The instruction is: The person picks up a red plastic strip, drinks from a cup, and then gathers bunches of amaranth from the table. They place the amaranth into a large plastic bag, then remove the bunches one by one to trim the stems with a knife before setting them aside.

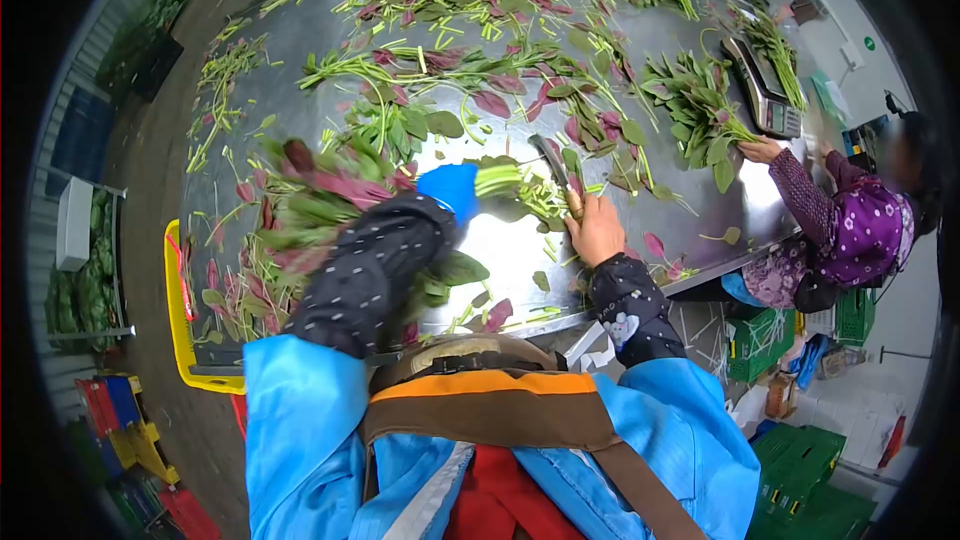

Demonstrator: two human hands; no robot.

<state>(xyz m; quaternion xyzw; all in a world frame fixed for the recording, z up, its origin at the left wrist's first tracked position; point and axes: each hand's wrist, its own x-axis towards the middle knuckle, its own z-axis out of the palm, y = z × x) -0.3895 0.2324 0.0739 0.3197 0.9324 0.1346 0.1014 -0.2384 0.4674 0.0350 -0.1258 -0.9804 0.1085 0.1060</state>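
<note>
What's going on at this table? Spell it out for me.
The person's left hand, covered in blue, grips a bunch of leafy greens, stems pointing toward the right hand, which holds a knife. Cut stem pieces and loose leaves lie scattered over the metal table. At the right, a co-worker has a hand at the stems of another bunch, near a scale.

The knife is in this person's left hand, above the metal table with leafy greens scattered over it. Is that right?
Not quite: the head view shows the knife in the right hand, not the left. It is indeed above the metal table with leafy greens scattered over it.
</note>
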